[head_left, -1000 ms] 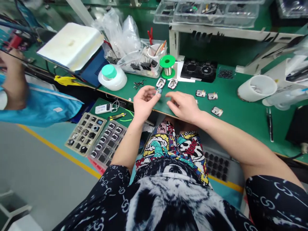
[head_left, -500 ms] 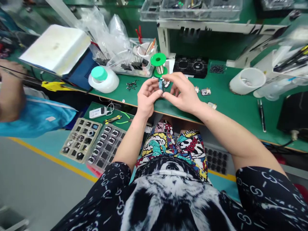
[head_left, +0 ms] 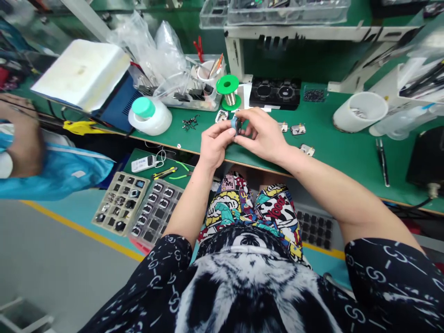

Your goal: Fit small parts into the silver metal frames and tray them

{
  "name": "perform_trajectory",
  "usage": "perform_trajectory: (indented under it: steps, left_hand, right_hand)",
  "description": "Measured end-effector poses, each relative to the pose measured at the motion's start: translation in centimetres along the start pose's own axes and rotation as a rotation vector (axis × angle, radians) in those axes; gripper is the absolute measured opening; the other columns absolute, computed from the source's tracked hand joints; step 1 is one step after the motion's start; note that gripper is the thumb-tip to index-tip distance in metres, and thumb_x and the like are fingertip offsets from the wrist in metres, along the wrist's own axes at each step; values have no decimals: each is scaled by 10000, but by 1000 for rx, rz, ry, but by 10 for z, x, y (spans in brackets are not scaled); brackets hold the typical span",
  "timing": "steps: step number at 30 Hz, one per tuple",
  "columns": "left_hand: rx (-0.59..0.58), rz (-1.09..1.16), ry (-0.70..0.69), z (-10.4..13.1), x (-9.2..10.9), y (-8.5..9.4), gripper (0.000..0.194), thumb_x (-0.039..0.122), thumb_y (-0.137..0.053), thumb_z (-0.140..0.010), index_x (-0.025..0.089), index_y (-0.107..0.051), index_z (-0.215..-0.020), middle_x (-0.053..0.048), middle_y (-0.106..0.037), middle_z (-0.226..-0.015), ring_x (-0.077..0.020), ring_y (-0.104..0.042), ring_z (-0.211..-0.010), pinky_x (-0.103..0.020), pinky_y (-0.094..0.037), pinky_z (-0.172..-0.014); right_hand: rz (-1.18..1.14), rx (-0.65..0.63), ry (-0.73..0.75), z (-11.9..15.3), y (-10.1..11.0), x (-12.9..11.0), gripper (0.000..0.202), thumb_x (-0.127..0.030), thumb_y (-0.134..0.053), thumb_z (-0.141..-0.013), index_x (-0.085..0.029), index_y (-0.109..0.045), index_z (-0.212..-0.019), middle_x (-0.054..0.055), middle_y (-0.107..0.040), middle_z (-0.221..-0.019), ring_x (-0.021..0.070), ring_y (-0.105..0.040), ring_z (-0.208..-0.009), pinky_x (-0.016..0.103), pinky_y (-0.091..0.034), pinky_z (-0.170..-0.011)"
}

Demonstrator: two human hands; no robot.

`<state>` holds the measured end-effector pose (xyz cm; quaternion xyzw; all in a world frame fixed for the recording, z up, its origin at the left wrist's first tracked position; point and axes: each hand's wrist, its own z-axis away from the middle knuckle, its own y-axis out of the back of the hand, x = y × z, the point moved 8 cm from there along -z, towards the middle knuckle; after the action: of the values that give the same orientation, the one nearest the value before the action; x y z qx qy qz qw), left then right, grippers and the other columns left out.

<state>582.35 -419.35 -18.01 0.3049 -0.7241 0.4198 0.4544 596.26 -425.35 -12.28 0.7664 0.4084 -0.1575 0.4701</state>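
Over the front edge of the green bench, a small dark part with a blue face (head_left: 236, 125), perhaps a watch case, is held up on edge between both hands. My left hand (head_left: 214, 144) pinches it from the left with thumb and fingers. From the other side, the fingertips and thumb of my right hand (head_left: 266, 132) close round it and partly hide it. Just behind my left fingers lies a silver frame-like part (head_left: 221, 116). Several small silver-and-white parts (head_left: 298, 129) lie right of my right hand.
A solder spool (head_left: 228, 92) stands behind my hands, near a black tray (head_left: 274, 93). To the left are a white bottle (head_left: 149, 115) and tiny black pieces (head_left: 190, 122). Compartment trays (head_left: 120, 202) sit lower left. A white cup (head_left: 359, 112) and tweezers (head_left: 382, 162) are right. Another person's arm (head_left: 22, 134) is far left.
The dark part has turned slightly, showing more of its round side. My right fingers have closed in on it, and the silver frame behind has come into fuller view.
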Motion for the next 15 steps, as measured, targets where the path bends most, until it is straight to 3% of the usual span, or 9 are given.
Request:
perform_trajectory:
  steps: [5,11,15]
  left_hand:
    - [-10,-65,-28,0,1,0,338,458,-982,-792,284,-862,-1057,-36,-817,-1059,-217,-774,-1034,-436,-639,-1037]
    - [1,-89,3,1,4,-1,339,540,-983,-770,302,-877,-987,-43,-814,-1156,-247,-771,-1087,-448,-660,-1004]
    - [-27,-75,-8,0,5,-1,307,499,-972,-801,296,-875,-1009,-55,-798,-1208,-250,-753,-1158,-480,-618,-1102]
  right_hand:
    - [3,-2,4,0,0,-2,384,-331,-669,-982,-211,-628,-1344,113,-635,-1308,223,-642,-923,399,-600,-835]
    - [12,32,-73,2,-1,5,442,-345,-717,-954,-234,-623,-1371,102,-647,-1279,260,-640,-962,442,-591,-877]
    - [40,55,-74,3,-2,7,409,-320,-755,-929,-218,-626,-1304,93,-657,-1216,248,-635,-929,429,-578,-882]
